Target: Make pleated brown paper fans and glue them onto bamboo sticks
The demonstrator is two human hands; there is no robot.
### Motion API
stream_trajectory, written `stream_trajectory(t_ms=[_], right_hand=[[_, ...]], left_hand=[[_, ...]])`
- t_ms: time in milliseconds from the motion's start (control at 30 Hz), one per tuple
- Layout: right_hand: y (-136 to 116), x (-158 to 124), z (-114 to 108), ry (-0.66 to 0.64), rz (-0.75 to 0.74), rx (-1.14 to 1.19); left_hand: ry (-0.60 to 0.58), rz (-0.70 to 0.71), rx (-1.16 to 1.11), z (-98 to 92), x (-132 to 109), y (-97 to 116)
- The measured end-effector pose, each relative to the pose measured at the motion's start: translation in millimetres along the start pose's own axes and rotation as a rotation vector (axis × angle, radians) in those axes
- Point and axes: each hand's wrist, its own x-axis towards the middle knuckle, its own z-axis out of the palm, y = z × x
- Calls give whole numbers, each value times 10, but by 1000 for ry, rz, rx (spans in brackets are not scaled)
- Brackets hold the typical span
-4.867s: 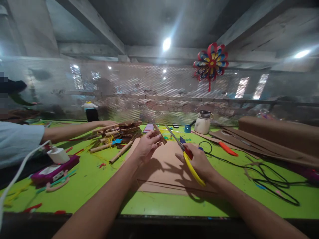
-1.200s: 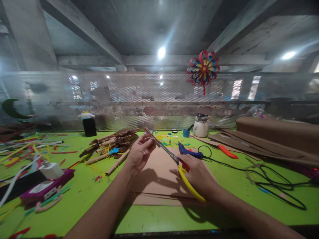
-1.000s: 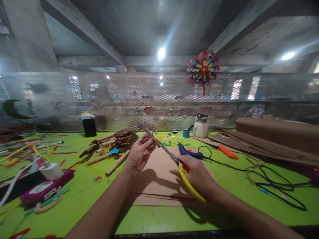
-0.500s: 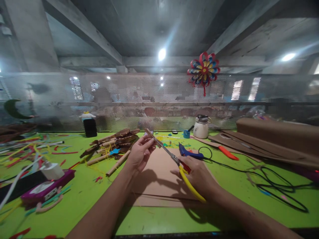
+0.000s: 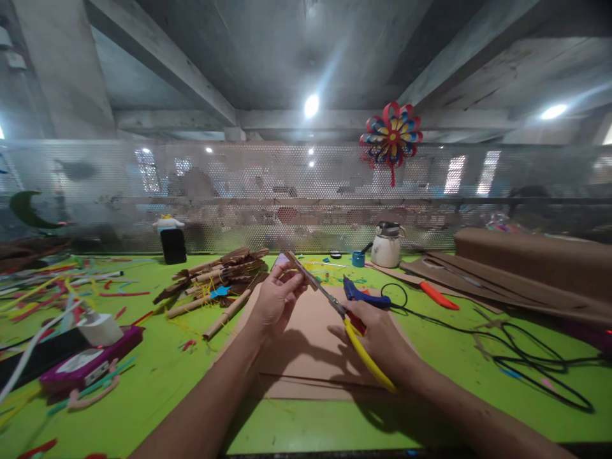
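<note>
Over the cardboard (image 5: 306,360), my left fingers (image 5: 289,288) pinch the brown strip (image 5: 295,263); my right fingers (image 5: 364,319), clasping scissors (image 5: 322,291), have swung them onto it.

Workshop interior. A perforated screen (image 5: 239,185) spans the room behind the green table (image 5: 143,382), whose far edge meets the screen's foot. Above the screen is a grey concrete ceiling (image 5: 296,44) with heavy beams (image 5: 162,57). A column (image 5: 62,70) rises at the screen's left end. One round lamp (image 5: 311,105) glares above the screen's middle, a second (image 5: 553,111) above its right end. Blurred bright windows (image 5: 454,173) show through the screen. A paper pinwheel (image 5: 392,137) hangs at the screen's upper right.
</note>
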Motion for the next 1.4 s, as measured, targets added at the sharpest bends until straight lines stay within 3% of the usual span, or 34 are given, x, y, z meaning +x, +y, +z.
stream_trajectory(t_ms=[600, 900, 1400], right_hand=[[29, -11, 54, 13, 5, -33], [29, 10, 56, 1, 17, 16], [57, -27, 108, 45, 5, -24]], left_hand=[[12, -67, 15, 38, -23, -7], [-67, -47, 22, 52, -44, -87], [-102, -37, 31, 84, -67, -70]])
